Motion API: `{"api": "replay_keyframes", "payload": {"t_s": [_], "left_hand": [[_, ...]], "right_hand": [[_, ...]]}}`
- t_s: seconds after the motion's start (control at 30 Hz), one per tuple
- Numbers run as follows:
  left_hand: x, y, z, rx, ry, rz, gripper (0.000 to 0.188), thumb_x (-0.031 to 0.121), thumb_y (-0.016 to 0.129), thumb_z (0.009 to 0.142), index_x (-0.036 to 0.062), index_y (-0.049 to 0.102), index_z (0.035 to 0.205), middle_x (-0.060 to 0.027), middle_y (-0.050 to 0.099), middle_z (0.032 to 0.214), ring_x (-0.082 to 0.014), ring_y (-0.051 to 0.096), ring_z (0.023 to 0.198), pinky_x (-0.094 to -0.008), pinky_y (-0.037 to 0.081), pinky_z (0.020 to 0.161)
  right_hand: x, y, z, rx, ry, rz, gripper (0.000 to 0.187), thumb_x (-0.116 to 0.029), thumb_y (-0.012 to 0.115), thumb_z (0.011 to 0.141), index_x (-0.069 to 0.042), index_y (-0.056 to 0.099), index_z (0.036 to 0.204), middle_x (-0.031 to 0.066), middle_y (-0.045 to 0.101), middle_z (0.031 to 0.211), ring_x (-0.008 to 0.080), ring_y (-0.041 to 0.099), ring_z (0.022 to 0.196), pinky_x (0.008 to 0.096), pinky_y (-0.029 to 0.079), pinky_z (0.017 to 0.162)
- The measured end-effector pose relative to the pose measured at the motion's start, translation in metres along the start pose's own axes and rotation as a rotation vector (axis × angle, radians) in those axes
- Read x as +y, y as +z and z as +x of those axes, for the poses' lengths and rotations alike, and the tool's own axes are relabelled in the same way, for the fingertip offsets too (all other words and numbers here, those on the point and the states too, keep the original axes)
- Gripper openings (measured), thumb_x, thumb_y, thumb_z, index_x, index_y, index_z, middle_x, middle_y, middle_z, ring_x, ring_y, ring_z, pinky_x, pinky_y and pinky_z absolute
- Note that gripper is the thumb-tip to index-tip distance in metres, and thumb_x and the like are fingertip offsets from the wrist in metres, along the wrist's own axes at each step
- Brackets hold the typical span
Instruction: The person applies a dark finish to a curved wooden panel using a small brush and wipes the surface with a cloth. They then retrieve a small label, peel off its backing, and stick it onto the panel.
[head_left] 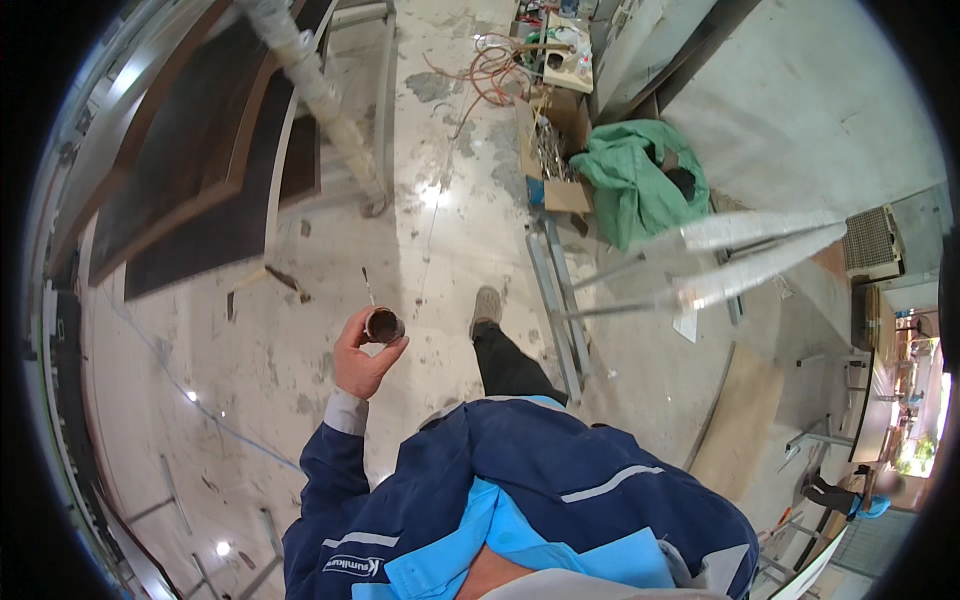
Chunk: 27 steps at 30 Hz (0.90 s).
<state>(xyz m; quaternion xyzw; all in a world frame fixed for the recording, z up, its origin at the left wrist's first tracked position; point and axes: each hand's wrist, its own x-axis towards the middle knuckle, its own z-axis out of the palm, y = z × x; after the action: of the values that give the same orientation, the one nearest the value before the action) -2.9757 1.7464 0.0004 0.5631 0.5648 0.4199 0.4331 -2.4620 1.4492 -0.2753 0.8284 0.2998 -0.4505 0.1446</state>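
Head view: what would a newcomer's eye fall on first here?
Probably the small round open-topped container with a dark inside, held in the left hand left of the picture's centre. Next comes the crumpled bright-green sack at upper right, beside an open brown cardboard box. Large dark-brown flat panels also stand out at upper left.

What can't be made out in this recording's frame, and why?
All in the head view:
Right hand: not visible, perhaps behind the jacket.
Small cylinder in the left hand: its inside is too dark to tell contents or depth.
Thin stick beyond it: too small to tell whether they touch.
Green sack: folds hide most of what is inside.
Distant person: too small to read their hands.
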Motion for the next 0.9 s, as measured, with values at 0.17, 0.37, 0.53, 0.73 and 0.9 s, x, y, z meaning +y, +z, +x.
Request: {"api": "replay_keyframes", "payload": {"t_s": [0.17,0.37,0.53,0.73,0.9], "left_hand": [[0.014,0.022,0.194,-0.001,0.031,-0.046,0.053,0.009,0.086,0.079,0.0043,0.065,0.128,-0.0044,0.070,0.115,-0.0136,0.067,0.103,-0.0303,0.055,0.090],[0.029,0.031,0.385,0.004,0.007,-0.107,0.055,0.006,0.085,0.082,0.0006,0.062,0.131,-0.0050,0.070,0.115,-0.0141,0.067,0.104,-0.0302,0.054,0.093],[0.021,0.039,0.534,0.023,-0.028,-0.138,0.057,0.003,0.084,0.081,0.0001,0.062,0.134,-0.0051,0.070,0.114,-0.0137,0.066,0.103,-0.0297,0.054,0.093],[-0.003,0.036,0.736,0.042,0.001,-0.174,0.057,0.003,0.084,0.081,-0.0004,0.062,0.134,-0.0061,0.070,0.114,-0.0138,0.067,0.103,-0.0300,0.055,0.091],[0.000,0.026,0.915,-0.017,-0.073,-0.153,0.058,0.008,0.083,0.084,-0.0016,0.060,0.136,-0.0079,0.070,0.115,-0.0156,0.068,0.102,-0.0304,0.054,0.092]], "right_hand": [[-0.197,-0.092,0.134,0.128,-0.013,-0.001,0.062,-0.042,0.067,0.088,-0.001,0.060,0.135,0.0268,0.066,0.129,0.0419,0.062,0.124,0.0460,0.051,0.102],[-0.523,-0.351,0.204,0.513,-0.412,0.311,0.058,-0.024,0.066,0.087,0.001,0.055,0.138,0.0290,0.064,0.130,0.0453,0.059,0.123,0.0471,0.048,0.105],[-0.735,-0.506,0.224,0.739,-0.646,0.473,0.064,-0.039,0.076,0.085,0.003,0.057,0.129,0.0291,0.066,0.123,0.0451,0.062,0.119,0.0460,0.049,0.102],[-0.884,-0.597,0.271,0.570,-0.624,0.552,0.071,-0.045,0.080,0.082,0.000,0.060,0.132,0.0246,0.069,0.121,0.0389,0.067,0.113,0.0424,0.051,0.098],[-0.949,-0.638,0.313,0.458,-0.603,0.752,0.049,-0.043,0.072,0.091,-0.001,0.070,0.119,0.0210,0.074,0.110,0.0347,0.071,0.104,0.0399,0.052,0.095]]}}
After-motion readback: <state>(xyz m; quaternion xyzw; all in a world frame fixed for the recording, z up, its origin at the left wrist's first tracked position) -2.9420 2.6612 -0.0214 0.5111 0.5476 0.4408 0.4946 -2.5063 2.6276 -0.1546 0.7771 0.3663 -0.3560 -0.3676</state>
